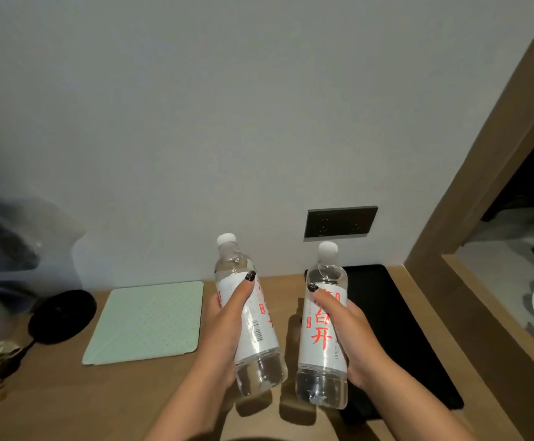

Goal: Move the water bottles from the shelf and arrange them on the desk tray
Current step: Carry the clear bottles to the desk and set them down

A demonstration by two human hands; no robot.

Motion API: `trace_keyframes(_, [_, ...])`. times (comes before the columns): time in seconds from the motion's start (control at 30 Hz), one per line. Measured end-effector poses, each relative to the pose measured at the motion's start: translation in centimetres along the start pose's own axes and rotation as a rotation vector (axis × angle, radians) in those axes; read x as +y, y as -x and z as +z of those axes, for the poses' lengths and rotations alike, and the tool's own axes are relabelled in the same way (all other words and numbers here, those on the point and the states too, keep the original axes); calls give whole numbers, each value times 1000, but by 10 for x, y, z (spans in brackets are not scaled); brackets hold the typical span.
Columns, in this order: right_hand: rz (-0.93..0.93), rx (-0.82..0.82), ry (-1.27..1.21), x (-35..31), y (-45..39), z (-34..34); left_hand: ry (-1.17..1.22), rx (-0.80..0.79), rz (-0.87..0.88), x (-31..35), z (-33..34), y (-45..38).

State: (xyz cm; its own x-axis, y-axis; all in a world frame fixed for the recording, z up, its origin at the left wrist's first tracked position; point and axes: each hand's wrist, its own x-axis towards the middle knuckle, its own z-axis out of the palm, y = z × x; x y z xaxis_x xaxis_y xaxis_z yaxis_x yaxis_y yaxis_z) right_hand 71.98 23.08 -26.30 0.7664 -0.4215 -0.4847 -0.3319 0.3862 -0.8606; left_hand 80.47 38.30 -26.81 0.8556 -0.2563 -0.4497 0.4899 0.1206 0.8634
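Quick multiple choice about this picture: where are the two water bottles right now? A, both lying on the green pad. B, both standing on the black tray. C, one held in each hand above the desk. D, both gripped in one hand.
C: the left hand grips one water bottle and the right hand grips the other water bottle, both raised over the desk, with the black tray beside them.

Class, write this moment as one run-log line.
left hand: holds left bottle | right hand: holds right bottle | black tray: bare | bottles: above desk
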Motion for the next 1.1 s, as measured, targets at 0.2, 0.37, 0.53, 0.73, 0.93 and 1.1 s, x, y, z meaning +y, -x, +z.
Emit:
trace_keyframes(0.2, [-77,141,42,-15,-22,2,-223,80,166,7,3,-25])
trace_keyframes(0.37, [-137,195,142,-25,-57,-1,-425,62,227,18,9,-57])
trace_keyframes(0.53, [-211,223,267,-23,-106,4,-605,58,287,24,14,-103])
trace_keyframes(0.73, [-251,249,342,-14,-160,12,-699,67,316,10,20,-157])
trace_keyframes(0.93, [-224,258,335,-4,-201,20,-780,49,266,-9,24,-189])
trace_keyframes(1.1, [-263,285,384,6,-224,29,-796,61,244,-23,28,-205])
